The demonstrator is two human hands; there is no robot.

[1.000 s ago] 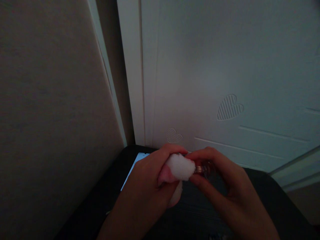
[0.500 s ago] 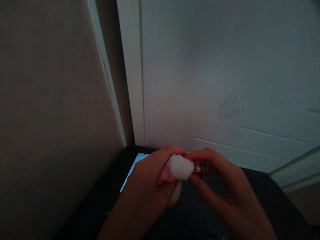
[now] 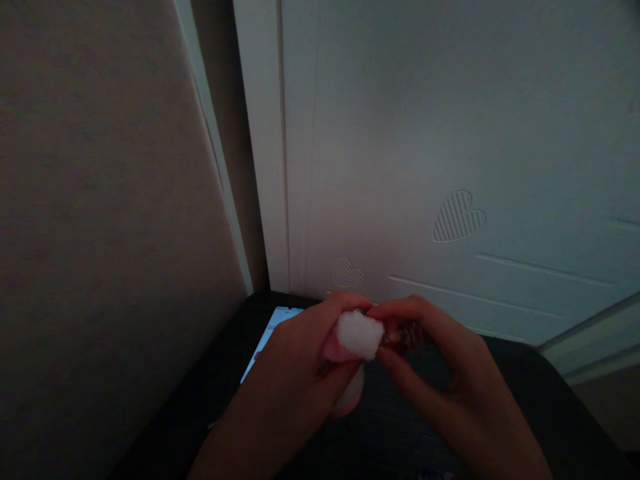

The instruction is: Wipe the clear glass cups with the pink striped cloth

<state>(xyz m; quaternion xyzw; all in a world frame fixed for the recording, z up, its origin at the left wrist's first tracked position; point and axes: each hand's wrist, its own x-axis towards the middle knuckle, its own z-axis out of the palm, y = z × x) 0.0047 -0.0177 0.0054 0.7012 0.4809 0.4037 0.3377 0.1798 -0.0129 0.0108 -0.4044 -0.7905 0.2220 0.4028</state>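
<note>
A small fluffy white-and-pink plush piece (image 3: 359,335) is wrapped in the fingers of my left hand (image 3: 293,373); part of it shows below the thumb. My right hand (image 3: 450,367) pinches with thumb and forefinger at the plush's right end. Between those fingers sits a shiny copper-coloured metal fitting with a clear-looking part (image 3: 399,335), like a keychain clasp. Its exact shape is too dim to make out. Both hands are close together above a dark table (image 3: 390,427).
A lit phone (image 3: 265,340) lies on the table behind my left hand. A white panel with embossed hearts (image 3: 459,217) stands at the back, and a beige wall (image 3: 110,200) runs along the left. A small dark item (image 3: 434,475) shows at the bottom edge.
The plush has shifted and turned slightly in my fingers, its white end now a little further left of the metal fitting. Both hands stay nearly in place.
</note>
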